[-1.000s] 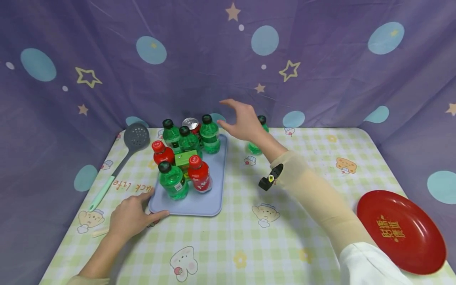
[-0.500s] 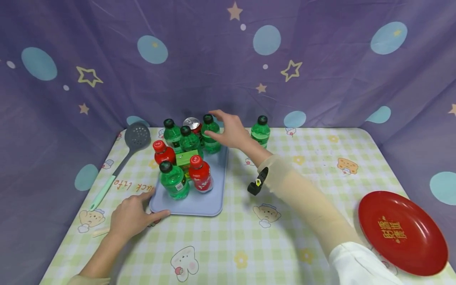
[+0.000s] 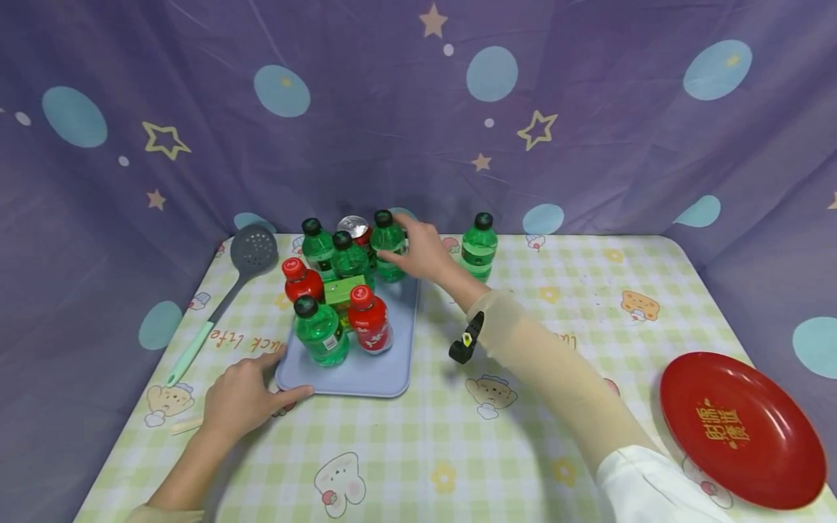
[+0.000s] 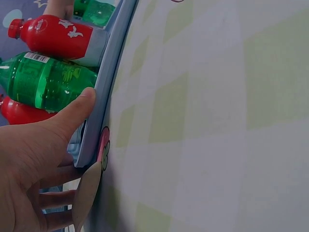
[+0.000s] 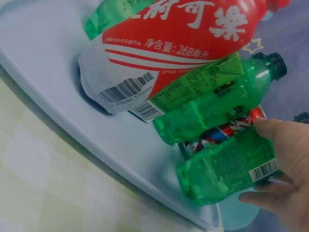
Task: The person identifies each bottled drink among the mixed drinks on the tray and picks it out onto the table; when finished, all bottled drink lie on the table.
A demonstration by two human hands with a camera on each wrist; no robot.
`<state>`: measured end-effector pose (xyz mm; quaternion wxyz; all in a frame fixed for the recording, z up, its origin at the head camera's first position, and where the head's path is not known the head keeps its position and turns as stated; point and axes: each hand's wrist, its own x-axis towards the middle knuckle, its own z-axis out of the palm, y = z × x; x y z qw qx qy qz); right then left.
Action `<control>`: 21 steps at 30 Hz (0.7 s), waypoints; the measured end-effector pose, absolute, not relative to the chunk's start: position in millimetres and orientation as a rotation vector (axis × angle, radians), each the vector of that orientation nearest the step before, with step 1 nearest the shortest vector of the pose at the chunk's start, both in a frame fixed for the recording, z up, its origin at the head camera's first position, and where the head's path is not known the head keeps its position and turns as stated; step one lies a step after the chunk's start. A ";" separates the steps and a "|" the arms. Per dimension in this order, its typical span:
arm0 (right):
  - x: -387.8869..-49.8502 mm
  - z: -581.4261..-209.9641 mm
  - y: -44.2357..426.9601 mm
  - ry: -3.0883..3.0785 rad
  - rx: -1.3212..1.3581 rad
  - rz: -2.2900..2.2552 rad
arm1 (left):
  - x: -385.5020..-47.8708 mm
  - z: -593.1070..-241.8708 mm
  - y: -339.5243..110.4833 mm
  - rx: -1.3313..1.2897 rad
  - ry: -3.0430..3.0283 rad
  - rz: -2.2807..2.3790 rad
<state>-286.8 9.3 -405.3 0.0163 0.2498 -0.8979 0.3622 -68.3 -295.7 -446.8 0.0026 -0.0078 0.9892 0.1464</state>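
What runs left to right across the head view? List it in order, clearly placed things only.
Perforated skimmer → front green bottle on the blue tray → front red bottle → right hand → lone green bottle off the tray → red plate with gold characters.

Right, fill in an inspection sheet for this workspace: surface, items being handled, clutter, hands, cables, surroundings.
Surface: green-and-white checked tablecloth with cartoon prints.
Items handled: pale blue tray bearing four green bottles, two red bottles, a green carton and a red can; a fifth green bottle stands off the tray, to its right.
Clutter: perforated skimmer left of the tray; red plate at near right; pale stick, partly hidden, not identifiable.
Left hand: thumb at the tray's near-left corner.
Right hand: fingers around the rear-right bottle; how firmly cannot be told.
Cables: nothing seen.
Surroundings: purple curtain with stars and blue ovals.
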 end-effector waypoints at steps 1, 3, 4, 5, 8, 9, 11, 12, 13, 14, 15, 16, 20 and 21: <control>-286.5 -406.8 9.3 -2.794 0.771 1.134 | -68.1 -447.2 -295.8 -0.024 3.103 0.459; -286.3 -410.4 9.2 -2.792 0.763 1.140 | -68.0 -448.0 -296.1 -0.022 3.106 0.457; -286.2 -412.0 9.0 -2.785 0.761 1.148 | -67.9 -448.5 -296.2 -0.022 3.106 0.456; -286.1 -413.5 9.0 -2.776 0.760 1.156 | -67.7 -448.9 -296.3 -0.022 3.107 0.456; -285.1 -417.2 9.0 -2.748 0.762 1.176 | -67.0 -450.0 -296.6 -0.025 3.105 0.456; -284.6 -418.1 9.0 -2.742 0.760 1.178 | -66.6 -450.2 -296.6 -0.026 3.104 0.456; -283.4 -418.8 8.8 -2.729 0.753 1.188 | -66.2 -450.1 -296.8 -0.022 3.107 0.455; -282.9 -418.7 8.6 -2.723 0.744 1.193 | -66.3 -449.9 -296.9 -0.018 3.110 0.457; -282.4 -418.3 8.5 -2.717 0.732 1.198 | -66.6 -449.8 -296.9 -0.013 3.113 0.456; -281.8 -417.6 8.5 -2.714 0.718 1.198 | -67.0 -449.6 -297.0 -0.007 3.116 0.456; -281.1 -416.5 8.5 -2.710 0.704 1.200 | -67.3 -449.3 -296.9 -0.001 3.119 0.458; -280.4 -415.2 8.5 -2.705 0.692 1.203 | -67.8 -449.3 -297.0 0.005 3.123 0.460; -277.2 -409.5 8.8 -2.693 0.659 1.192 | -68.3 -448.8 -297.2 0.009 3.120 0.464; -276.1 -407.8 9.0 -2.694 0.652 1.188 | -68.0 -448.7 -297.4 0.007 3.119 0.462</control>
